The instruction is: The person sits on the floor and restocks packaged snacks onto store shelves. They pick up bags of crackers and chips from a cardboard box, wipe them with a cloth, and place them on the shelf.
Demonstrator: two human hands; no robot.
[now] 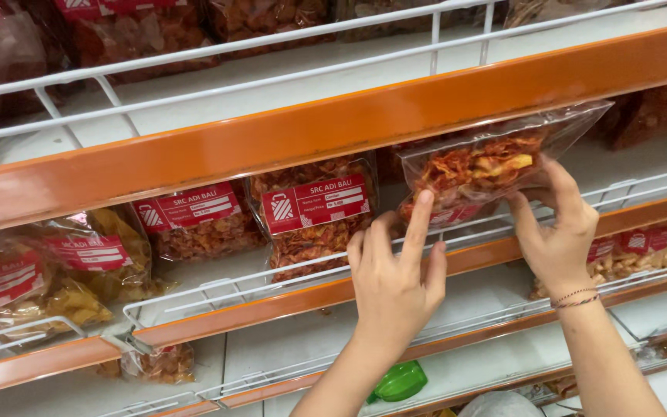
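Both hands gripped a clear plastic bag of reddish-orange chips (479, 166) above the white wire shelf rail (218, 287), left hand (395, 282) pinching at seven o'clock, right hand (556, 232) clasping at five

A: Where does the held snack bag (488, 166) sit?

B: On the middle shelf (218, 266), behind the wire rail (218, 284), under the upper shelf's front edge (333, 131). Left hand (392, 286) touches its lower left corner; right hand (556, 232) is at its lower right.

A: Neighbours?

B: A labelled bag (312, 216) stands just left of it, another bag (198, 224) further left. More bags (650, 255) lie right, one shelf lower. A green lid (400, 380) lies below the left wrist.
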